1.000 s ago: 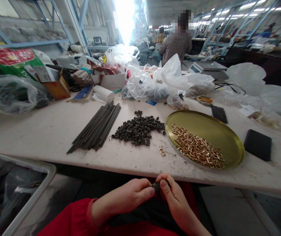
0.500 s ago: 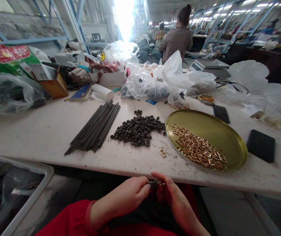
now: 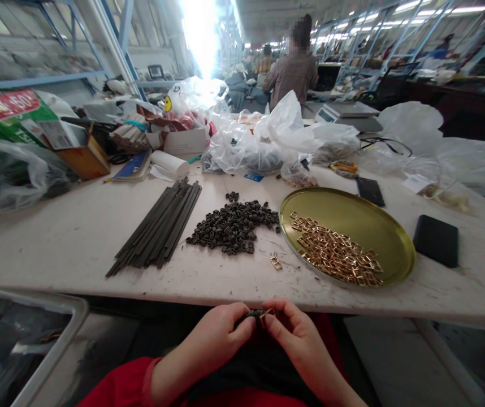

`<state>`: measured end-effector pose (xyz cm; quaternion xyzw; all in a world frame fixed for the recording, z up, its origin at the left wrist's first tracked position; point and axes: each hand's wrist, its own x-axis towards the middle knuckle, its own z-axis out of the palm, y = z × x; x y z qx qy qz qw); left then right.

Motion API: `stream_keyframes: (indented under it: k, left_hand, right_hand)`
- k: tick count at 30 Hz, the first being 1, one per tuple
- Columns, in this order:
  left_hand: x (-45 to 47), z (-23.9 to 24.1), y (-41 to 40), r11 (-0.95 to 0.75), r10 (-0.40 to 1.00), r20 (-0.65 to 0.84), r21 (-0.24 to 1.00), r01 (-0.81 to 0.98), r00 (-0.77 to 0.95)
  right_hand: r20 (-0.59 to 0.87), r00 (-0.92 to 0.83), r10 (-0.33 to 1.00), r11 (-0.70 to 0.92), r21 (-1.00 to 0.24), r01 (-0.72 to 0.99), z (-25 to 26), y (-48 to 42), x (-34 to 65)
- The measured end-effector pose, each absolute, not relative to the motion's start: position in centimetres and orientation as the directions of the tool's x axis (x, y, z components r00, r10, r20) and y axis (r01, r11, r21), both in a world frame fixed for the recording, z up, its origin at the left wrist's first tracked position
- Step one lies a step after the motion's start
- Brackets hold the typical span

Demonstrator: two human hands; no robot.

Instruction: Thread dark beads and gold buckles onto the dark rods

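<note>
Just below the table's front edge, my left hand (image 3: 219,333) is closed on a dark strap (image 3: 254,312), whose end sticks out between thumb and forefinger. My right hand (image 3: 302,336) pinches a gold buckle (image 3: 267,315) at the end of that strap; whether the strap passes through it I cannot tell. On the table lie a bundle of dark flat strips (image 3: 157,226) and a heap of small dark loops (image 3: 234,229). Gold buckles (image 3: 338,257) are piled on a round gold tray (image 3: 365,217). One loose buckle (image 3: 276,262) lies left of the tray.
Clear plastic bags (image 3: 263,147) line the back of the table (image 3: 68,237). A black flat case (image 3: 436,240) and a phone (image 3: 370,191) lie right of the tray. A lidless bin (image 3: 73,311) stands at lower left. A person (image 3: 295,73) is further off.
My right hand's fingers have gone from stretched out to pinching the gold buckle against the strap. My left hand keeps its grip. The whole view has shifted slightly.
</note>
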<state>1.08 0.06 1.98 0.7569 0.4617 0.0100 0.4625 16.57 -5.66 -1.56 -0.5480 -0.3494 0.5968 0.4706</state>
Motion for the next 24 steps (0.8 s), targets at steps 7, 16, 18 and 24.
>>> stream_keyframes:
  k: [7, 16, 18, 24]
  left_hand:
    - [-0.4, 1.1, 1.5, -0.266, 0.794, -0.306, 0.602, 0.753, 0.525]
    - [1.1, -3.4, 6.3, -0.497, 0.859, -0.015, 0.216, 0.84, 0.512]
    - [0.4, -3.0, 7.3, -0.497, 0.863, 0.005, 0.18, 0.849, 0.505]
    - [-5.4, -0.9, 15.0, -0.223, 0.972, 0.076, 0.004, 0.975, 0.222]
  right_hand:
    - [-0.209, 0.136, 0.968, -0.212, -0.977, 0.011, -2.9, -4.4, 17.7]
    - [0.198, 0.236, 0.951, -0.054, -0.647, 0.761, -5.9, 0.5, 20.1]
    - [0.241, 0.24, 0.941, -0.032, -0.639, 0.768, -6.6, 0.4, 20.3]
    - [0.389, 0.227, 0.893, 0.054, -0.593, 0.803, -9.3, -0.4, 21.5]
